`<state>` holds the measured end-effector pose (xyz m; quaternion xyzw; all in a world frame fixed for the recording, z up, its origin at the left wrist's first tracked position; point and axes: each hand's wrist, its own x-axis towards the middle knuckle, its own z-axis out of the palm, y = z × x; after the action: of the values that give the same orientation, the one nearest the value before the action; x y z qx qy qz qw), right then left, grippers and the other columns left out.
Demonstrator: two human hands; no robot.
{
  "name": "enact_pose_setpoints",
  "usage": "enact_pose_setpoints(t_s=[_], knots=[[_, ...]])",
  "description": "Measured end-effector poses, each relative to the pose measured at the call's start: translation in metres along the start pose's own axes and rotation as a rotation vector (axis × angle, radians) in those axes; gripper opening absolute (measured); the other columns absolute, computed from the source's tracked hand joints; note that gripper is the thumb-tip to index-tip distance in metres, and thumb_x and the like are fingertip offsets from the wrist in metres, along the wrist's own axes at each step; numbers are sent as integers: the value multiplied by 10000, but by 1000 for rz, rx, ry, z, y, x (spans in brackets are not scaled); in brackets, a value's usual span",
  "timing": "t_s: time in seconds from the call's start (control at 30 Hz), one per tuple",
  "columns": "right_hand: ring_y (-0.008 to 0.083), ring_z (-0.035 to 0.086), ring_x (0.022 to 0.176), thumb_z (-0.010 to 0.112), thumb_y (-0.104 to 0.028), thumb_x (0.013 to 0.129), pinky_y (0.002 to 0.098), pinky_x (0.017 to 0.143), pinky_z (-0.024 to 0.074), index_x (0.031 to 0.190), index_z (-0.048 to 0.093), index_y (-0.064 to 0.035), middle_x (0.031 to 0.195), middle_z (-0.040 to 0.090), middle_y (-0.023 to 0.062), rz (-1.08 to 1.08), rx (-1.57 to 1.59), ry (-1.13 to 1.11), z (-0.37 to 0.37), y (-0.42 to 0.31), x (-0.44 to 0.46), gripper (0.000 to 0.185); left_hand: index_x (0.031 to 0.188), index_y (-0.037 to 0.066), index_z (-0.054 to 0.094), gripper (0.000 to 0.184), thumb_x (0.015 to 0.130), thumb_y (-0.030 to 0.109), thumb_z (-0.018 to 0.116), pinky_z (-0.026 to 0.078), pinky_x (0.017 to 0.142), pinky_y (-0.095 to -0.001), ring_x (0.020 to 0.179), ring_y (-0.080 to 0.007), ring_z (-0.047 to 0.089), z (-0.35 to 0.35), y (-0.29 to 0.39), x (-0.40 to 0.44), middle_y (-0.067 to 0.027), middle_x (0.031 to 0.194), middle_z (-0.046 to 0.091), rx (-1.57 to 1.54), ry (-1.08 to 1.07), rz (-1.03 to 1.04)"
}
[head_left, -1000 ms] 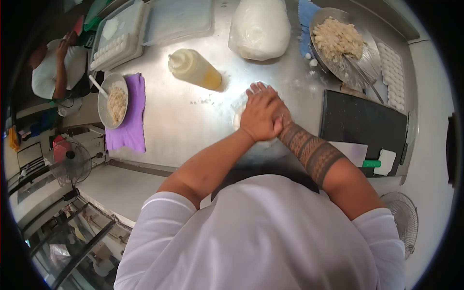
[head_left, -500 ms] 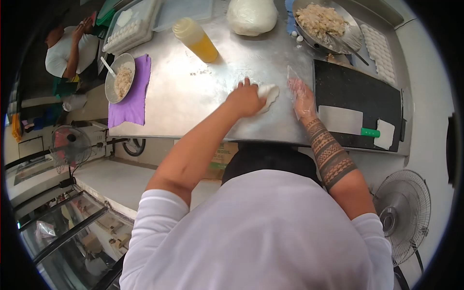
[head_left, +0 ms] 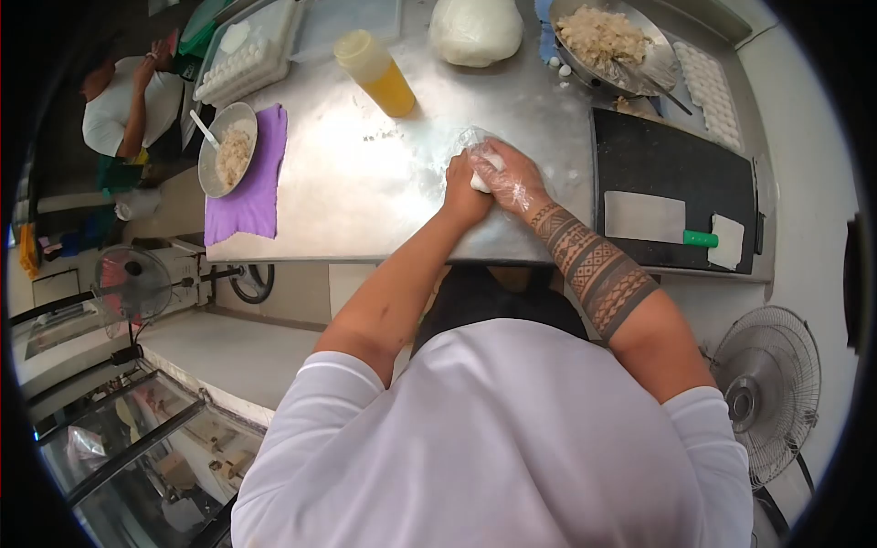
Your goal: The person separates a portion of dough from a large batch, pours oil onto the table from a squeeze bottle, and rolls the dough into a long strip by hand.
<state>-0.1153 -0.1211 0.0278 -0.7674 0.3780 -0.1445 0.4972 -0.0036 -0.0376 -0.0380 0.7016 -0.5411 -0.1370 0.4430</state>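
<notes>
Both of my hands meet over the steel table, closed around a small piece of white dough (head_left: 480, 182). My left hand (head_left: 467, 195), bare, grips it from the left with the fingers curled. My right hand (head_left: 513, 176) wears a clear plastic glove and wraps over the dough from the right. Most of the dough is hidden by the fingers. Beyond the hands stands a squeeze bottle (head_left: 377, 75) of yellow liquid. A large white dough mass (head_left: 476, 33) in plastic wrap sits at the back of the table.
On the left, a bowl of pale filling (head_left: 234, 157) with a spoon rests on a purple cloth (head_left: 265, 203). Right lies a black board (head_left: 722, 183) with a green-handled scraper (head_left: 644, 216). Behind it are a steel pan (head_left: 662, 57) and a tray of white balls (head_left: 709, 96). A person (head_left: 133, 105) is far left.
My gloved right hand has moved left to meet my left hand. The dough, spread flat on the table under my left hand before, is now bunched between both hands.
</notes>
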Motion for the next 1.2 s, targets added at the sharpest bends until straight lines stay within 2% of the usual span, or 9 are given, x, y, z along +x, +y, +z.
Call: enact_pose_setpoints(t_s=[0.27, 0.37, 0.5, 0.7, 0.9, 0.97, 1.03, 1.1, 1.2], knots=[[377, 662, 1228, 657, -516, 963, 425, 1058, 519, 1287, 697, -10, 1276, 706, 246, -21, -270, 50, 17, 7, 16, 602, 1594, -13, 355, 881, 827, 178, 744, 535, 990, -427, 1258, -372, 588, -54, 11, -2, -331, 1488, 503, -985, 43, -685], [341, 575, 1344, 593, -351, 1047, 403, 1126, 459, 1406, 604, -60, 1472, 583, 176, -224, -301, -93, 29, 34, 18, 462, 1671, 11, 123, 1024, 860, 240, 706, 474, 1093, -446, 1337, -386, 546, -71, 20, 11, -298, 1542, 472, -237, -121, -276], [334, 440, 1480, 523, -340, 1047, 440, 1235, 335, 1459, 564, -93, 1591, 482, 160, -356, -365, -189, 28, 50, 13, 482, 1438, 4, 582, 732, 779, 294, 712, 475, 1080, -512, 1254, -425, 603, -66, 56, 45, -245, 1415, 599, 192, -253, 613], [271, 194, 1617, 402, -405, 1045, 461, 1327, 126, 1497, 532, -147, 1704, 323, 107, -457, -727, -223, 25, 42, 44, 537, 1006, 53, 732, 348, 723, 248, 679, 484, 1085, -483, 1216, -340, 648, -38, 12, 62, -139, 1252, 715, -68, -262, 462], [290, 180, 1625, 406, -416, 1041, 467, 1329, 102, 1558, 483, -187, 1716, 315, 95, -543, -848, -120, 32, 83, 91, 570, 1031, 30, 722, 353, 723, 198, 687, 515, 1015, -494, 1138, -381, 669, -21, -3, 98, -158, 1155, 719, -54, -262, 486], [290, 199, 1619, 415, -399, 1036, 459, 1329, 100, 1567, 474, -175, 1710, 327, 97, -231, 106, -254, 27, 72, 100, 579, 1013, 37, 723, 311, 760, 212, 674, 511, 1024, -483, 1133, -371, 667, -19, -6, 107, -159, 1167, 719, -7, -265, 469], [297, 263, 1590, 434, -376, 1049, 440, 1318, 140, 1553, 483, -136, 1686, 363, 121, -270, 19, -243, 16, 55, 116, 560, 995, 45, 723, 275, 797, 225, 660, 506, 1033, -471, 1129, -362, 665, -17, -4, 113, -159, 1180, 718, 94, -204, 409], [312, 371, 1538, 463, -348, 1081, 409, 1296, 222, 1515, 509, -69, 1643, 424, 169, -613, -1109, -61, 4, 39, 129, 518, 977, 52, 724, 247, 834, 239, 647, 502, 1042, -460, 1124, -352, 662, -15, 1, 119, -159, 1193, 718, 207, -73, 271], [339, 467, 1459, 598, -366, 1030, 421, 1256, 306, 1421, 592, -44, 1501, 577, 185, -458, -835, -29, 4, 16, 126, 506, 1004, 50, 719, 285, 946, 297, 591, 493, 1051, -452, 1127, -353, 658, -23, 5, 153, -177, 1179, 722, -301, 37, -299]])
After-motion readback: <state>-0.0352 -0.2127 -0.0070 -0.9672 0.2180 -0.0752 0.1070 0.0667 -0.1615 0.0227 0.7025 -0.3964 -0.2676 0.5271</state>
